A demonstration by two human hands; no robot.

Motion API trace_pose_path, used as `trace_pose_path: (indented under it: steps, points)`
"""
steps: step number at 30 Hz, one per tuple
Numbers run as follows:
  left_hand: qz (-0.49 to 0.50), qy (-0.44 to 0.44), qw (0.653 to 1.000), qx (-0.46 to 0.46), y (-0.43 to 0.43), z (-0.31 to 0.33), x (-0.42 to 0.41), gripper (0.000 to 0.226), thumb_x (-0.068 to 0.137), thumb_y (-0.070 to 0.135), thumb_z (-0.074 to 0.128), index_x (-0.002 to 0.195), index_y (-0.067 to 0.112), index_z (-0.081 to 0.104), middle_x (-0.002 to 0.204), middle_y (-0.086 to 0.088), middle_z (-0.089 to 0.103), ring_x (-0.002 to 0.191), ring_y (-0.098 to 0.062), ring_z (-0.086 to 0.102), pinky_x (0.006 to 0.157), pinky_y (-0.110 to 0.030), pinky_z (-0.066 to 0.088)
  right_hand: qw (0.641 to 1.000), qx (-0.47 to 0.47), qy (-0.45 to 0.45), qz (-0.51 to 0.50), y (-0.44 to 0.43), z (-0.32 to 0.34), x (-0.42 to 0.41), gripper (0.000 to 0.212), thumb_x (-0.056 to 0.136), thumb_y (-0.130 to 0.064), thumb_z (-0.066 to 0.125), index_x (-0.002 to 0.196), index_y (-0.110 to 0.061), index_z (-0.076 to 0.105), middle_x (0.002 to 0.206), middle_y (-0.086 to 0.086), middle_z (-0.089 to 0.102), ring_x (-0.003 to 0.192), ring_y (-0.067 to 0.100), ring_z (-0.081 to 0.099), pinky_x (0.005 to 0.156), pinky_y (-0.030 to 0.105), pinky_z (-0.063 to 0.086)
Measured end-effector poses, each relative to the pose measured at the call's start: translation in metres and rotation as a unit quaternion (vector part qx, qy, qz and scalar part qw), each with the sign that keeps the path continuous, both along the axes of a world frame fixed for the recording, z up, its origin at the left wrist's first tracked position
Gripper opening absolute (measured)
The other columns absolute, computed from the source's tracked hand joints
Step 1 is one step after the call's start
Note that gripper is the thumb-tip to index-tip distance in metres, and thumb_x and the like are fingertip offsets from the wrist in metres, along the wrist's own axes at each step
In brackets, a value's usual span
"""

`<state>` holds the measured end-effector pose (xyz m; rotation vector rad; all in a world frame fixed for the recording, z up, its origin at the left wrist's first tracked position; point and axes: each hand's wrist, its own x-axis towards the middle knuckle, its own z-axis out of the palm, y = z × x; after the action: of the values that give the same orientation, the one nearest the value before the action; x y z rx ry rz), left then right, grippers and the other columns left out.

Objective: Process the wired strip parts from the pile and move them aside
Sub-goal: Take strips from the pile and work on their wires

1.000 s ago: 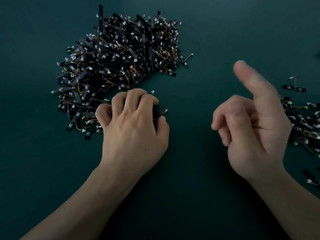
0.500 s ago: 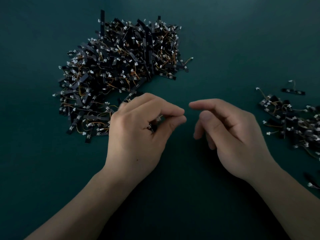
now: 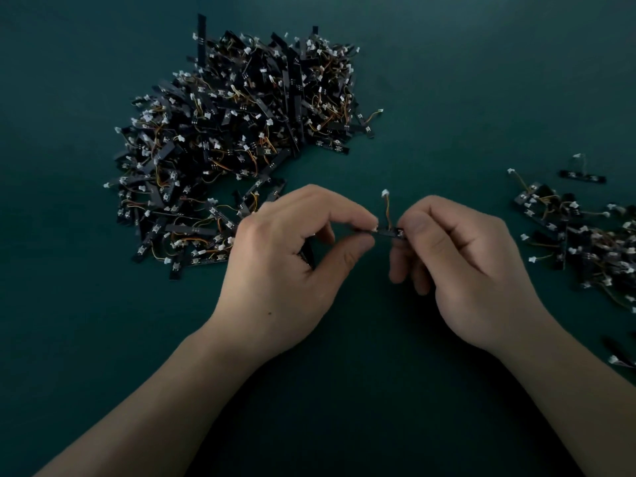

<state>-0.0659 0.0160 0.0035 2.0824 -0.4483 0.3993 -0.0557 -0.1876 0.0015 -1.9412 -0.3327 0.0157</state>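
A big pile [image 3: 241,139] of black strip parts with orange wires and white connectors lies at the upper left on the dark green mat. One wired strip part [image 3: 387,231] is held level between both hands at the centre, its wire and white connector sticking up. My left hand [image 3: 292,263] pinches its left end between thumb and forefinger. My right hand [image 3: 457,266] pinches its right end. More dark strip pieces show under my left palm, mostly hidden.
A smaller heap [image 3: 585,235] of the same parts lies at the right edge, with a single strip [image 3: 582,176] just above it and another [image 3: 619,356] lower down. The dark green mat [image 3: 344,390] covers the whole surface.
My left hand lifted a strip from the pile's edge and moved right. My right hand came in from the right and took hold of the strip's other end.
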Motion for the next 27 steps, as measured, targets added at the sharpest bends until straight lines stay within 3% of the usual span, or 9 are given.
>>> trace_pose_path:
  steps: [3,8,11,14,20,23,27]
  points:
    - [0.021,0.043,0.999,0.013,-0.0013,0.0027,-0.0034,0.02,0.097,0.034,0.064,0.112,0.023,0.071,0.092,0.018,0.068,0.085,-0.017,0.067,0.083,-0.039,0.051,0.999,-0.027,-0.017,-0.007,0.0008,0.0003,-0.0004,0.035,0.109,-0.034,0.043,0.079,-0.029,0.058,0.07,-0.004,0.07,0.051,0.023,0.057,0.051,0.039,0.045]
    - [0.037,0.069,0.997,0.008,-0.0011,0.005,-0.0001,0.024,0.098,0.018,0.061,0.078,0.018,0.072,0.066,0.008,0.065,0.067,-0.016,0.062,0.066,-0.022,0.042,0.999,-0.037,-0.03,0.021,0.0037,-0.0002,-0.001,0.033,0.11,-0.035,0.043,0.082,-0.03,0.06,0.07,-0.008,0.07,0.054,0.021,0.058,0.051,0.028,0.045]
    - [0.042,0.101,0.993,-0.047,-0.0004,0.0047,0.0004,0.026,0.102,0.014,0.061,0.08,0.017,0.073,0.062,0.002,0.064,0.054,-0.01,0.056,0.053,-0.014,0.038,1.0,-0.005,-0.015,0.027,0.0006,-0.001,-0.0006,0.037,0.109,-0.035,0.04,0.079,-0.029,0.061,0.069,0.0,0.069,0.049,0.025,0.052,0.048,0.042,0.041]
    - [0.042,0.112,0.99,-0.07,0.0007,0.0048,0.0007,0.027,0.102,0.012,0.061,0.079,0.017,0.074,0.062,0.0,0.064,0.051,-0.008,0.054,0.051,-0.012,0.037,0.999,-0.019,-0.009,0.037,-0.0007,-0.0009,0.0001,0.039,0.108,-0.036,0.04,0.074,-0.029,0.058,0.063,0.01,0.064,0.048,0.031,0.05,0.048,0.047,0.038]
    - [0.037,0.122,0.99,-0.059,-0.0011,0.0064,-0.0003,0.027,0.101,0.016,0.06,0.076,0.018,0.071,0.06,-0.001,0.062,0.053,-0.014,0.054,0.051,-0.016,0.038,0.998,-0.036,-0.023,0.041,0.001,-0.0003,-0.0001,0.035,0.106,-0.03,0.042,0.076,-0.025,0.059,0.066,-0.004,0.067,0.049,0.023,0.052,0.048,0.037,0.041]
    - [0.031,0.127,0.99,-0.054,-0.0025,0.0071,-0.0008,0.026,0.099,0.021,0.06,0.075,0.017,0.07,0.061,-0.002,0.062,0.057,-0.02,0.056,0.052,-0.026,0.042,0.998,-0.042,-0.027,0.037,0.0007,-0.0006,0.0003,0.035,0.106,-0.023,0.044,0.074,-0.023,0.059,0.063,-0.004,0.065,0.048,0.022,0.052,0.047,0.031,0.04]
    - [0.032,0.115,0.992,-0.033,-0.0043,0.0085,-0.0014,0.02,0.096,0.021,0.068,0.076,0.019,0.071,0.06,0.002,0.061,0.058,-0.021,0.057,0.052,-0.018,0.04,0.999,-0.025,-0.027,0.037,0.0013,0.0014,-0.0007,0.036,0.105,-0.03,0.045,0.072,-0.021,0.058,0.062,0.0,0.063,0.051,0.021,0.053,0.049,0.027,0.04]
